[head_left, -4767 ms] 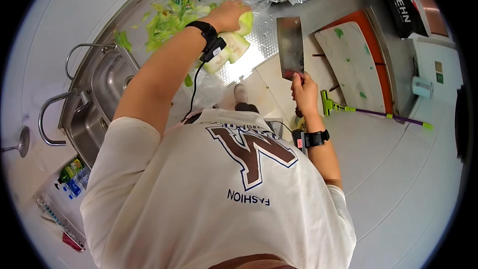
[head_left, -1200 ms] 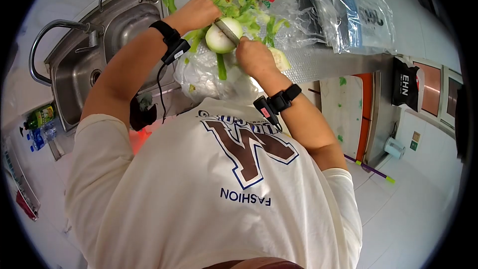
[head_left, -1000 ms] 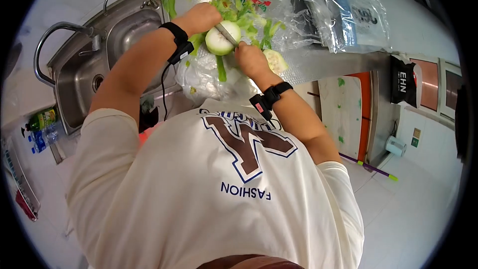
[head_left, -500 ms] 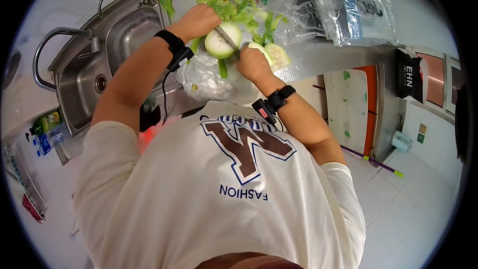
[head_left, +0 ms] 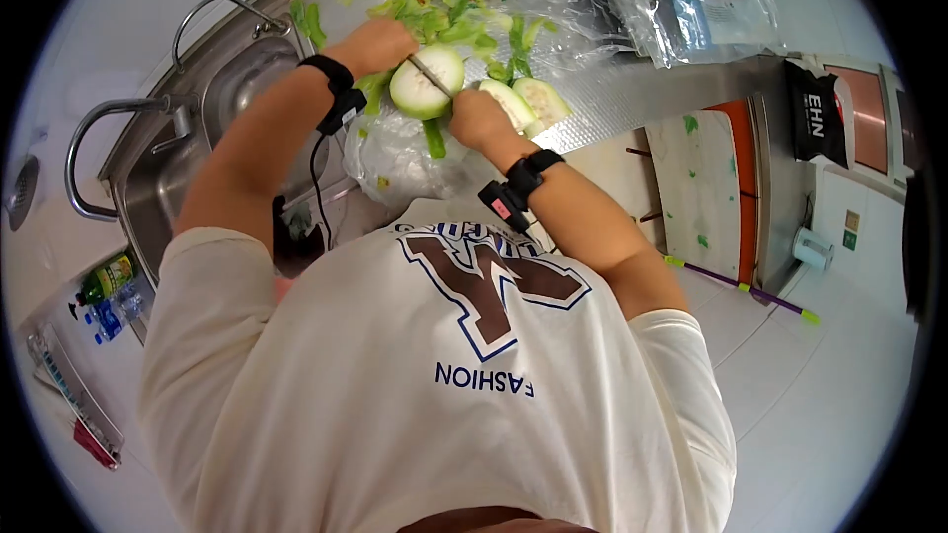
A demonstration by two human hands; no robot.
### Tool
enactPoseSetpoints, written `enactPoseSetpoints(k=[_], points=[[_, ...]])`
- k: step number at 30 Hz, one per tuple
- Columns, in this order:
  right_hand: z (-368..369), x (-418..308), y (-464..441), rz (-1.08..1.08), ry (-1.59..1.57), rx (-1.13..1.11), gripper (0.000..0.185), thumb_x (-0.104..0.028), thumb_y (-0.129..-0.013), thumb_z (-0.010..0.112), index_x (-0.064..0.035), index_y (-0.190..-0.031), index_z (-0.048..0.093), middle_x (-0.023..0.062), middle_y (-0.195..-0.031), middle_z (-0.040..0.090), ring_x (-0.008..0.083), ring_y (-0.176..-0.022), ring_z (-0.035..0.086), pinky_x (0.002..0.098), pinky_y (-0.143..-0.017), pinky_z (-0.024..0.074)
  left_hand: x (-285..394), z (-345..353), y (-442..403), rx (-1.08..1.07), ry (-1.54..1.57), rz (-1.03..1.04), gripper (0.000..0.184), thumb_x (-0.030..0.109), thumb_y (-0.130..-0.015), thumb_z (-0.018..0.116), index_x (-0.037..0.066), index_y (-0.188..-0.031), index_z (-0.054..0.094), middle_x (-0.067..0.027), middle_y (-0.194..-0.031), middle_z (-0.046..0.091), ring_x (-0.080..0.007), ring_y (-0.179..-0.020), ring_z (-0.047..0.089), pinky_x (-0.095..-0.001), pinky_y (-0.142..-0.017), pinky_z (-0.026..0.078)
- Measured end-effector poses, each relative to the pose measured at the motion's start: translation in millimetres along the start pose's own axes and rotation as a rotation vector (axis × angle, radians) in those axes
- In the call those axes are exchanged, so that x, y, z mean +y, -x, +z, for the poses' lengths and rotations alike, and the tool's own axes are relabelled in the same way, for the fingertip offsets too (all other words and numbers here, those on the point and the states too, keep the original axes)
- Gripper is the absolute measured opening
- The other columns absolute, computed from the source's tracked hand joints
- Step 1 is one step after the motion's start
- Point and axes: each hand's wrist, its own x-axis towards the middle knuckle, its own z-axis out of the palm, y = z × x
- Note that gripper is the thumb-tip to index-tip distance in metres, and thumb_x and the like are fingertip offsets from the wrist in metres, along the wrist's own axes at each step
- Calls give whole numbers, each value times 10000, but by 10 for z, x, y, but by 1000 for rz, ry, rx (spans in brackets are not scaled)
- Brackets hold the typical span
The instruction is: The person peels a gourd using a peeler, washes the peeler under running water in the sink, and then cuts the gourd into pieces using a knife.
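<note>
A thick round piece of pale-fleshed, green-rimmed gourd [head_left: 418, 97] rests on the metal counter, with a knife [head_left: 431, 74] lying across its cut face. My right hand [head_left: 481, 120] is closed around the knife's handle at the near right side. At the other end of the blade, my left hand [head_left: 380, 45] is curled closed on the knife, its fingertips hidden. Two cut gourd slices [head_left: 542, 102] lie just right of my right hand. Green peelings [head_left: 449, 25] are scattered beyond the gourd, and a clear plastic bag [head_left: 405, 163] sits beneath and in front of it.
To the left is a double steel sink [head_left: 148, 173] with a curved faucet [head_left: 84, 153]. Crumpled clear plastic [head_left: 637, 15] covers the back right of the counter [head_left: 632, 104]. A black bag [head_left: 818, 118] stands farther right. Bottles [head_left: 107, 281] are at the lower left.
The whole view has shifted slightly, moving the counter things a little left. Both hands remain at the knife's two ends, with the blade still across the gourd.
</note>
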Motion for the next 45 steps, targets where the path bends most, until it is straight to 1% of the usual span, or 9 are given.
enactPoseSetpoints(k=[7,13,16,18,24,30,32,37,45], points=[[205,22,-17,46,-62,34,181,-77,-786,610,21,-898,712,251,-944,688,378,-928,678,428,-814,547,-52,225,-14,83,-103,105,52,74,-715,615,40,-694,648,-165,-728,642,-357,-781,636,-445,-715,509],[365,60,-42,42,-68,65,185,-83,-791,609,25,-901,712,249,-938,690,371,-921,683,433,-817,546,116,143,10,-27,-40,20,287,41,-757,593,24,-1035,664,-179,-906,666,-355,-919,625,-449,-809,504],[437,103,2,40,-137,141,171,-82,-783,611,27,-876,704,258,-906,683,378,-890,679,437,-810,543,178,142,118,441,-39,165,415,50,-787,562,37,-1201,587,-195,-1093,630,-371,-1104,568,-433,-956,459],[449,129,32,17,-216,191,159,-87,-778,612,34,-843,694,265,-867,675,391,-867,672,440,-796,540,239,141,234,565,26,-122,531,79,-808,573,45,-1333,503,-195,-1289,548,-361,-1215,497,-422,-1033,403],[49,132,190,-98,-231,202,281,-186,-781,681,63,-908,650,284,-845,657,416,-841,653,460,-784,521,548,301,1021,134,887,-727,502,315,-874,655,12,-1266,571,-209,-1190,633,-352,-1099,605,-398,-945,471],[-581,397,416,-55,-391,286,286,-216,-809,710,15,-972,665,223,-859,684,380,-814,668,422,-741,525,750,475,1161,106,834,-775,557,393,-810,720,46,-1233,615,-198,-1103,671,-352,-1033,620,-406,-915,481],[-701,662,454,-139,-352,425,237,-194,-850,710,17,-904,617,77,-619,627,154,-474,588,299,-462,476,846,338,1119,66,718,-747,563,381,-773,744,57,-1218,625,-188,-1095,669,-353,-1043,604,-414,-919,475],[-1085,1189,802,123,-391,469,247,-206,-828,713,19,-912,654,156,-728,677,268,-630,654,377,-621,514,1175,165,1023,153,203,-479,490,296,-675,786,56,-1082,657,-165,-1028,647,-360,-989,606,-441,-845,489],[-704,1999,1415,326,-519,490,216,-166,-851,688,26,-812,600,76,-587,601,155,-451,576,315,-439,465,1152,344,888,-41,682,-734,535,291,-739,760,53,-1183,577,-208,-1059,663,-357,-986,642,-411,-862,499]])
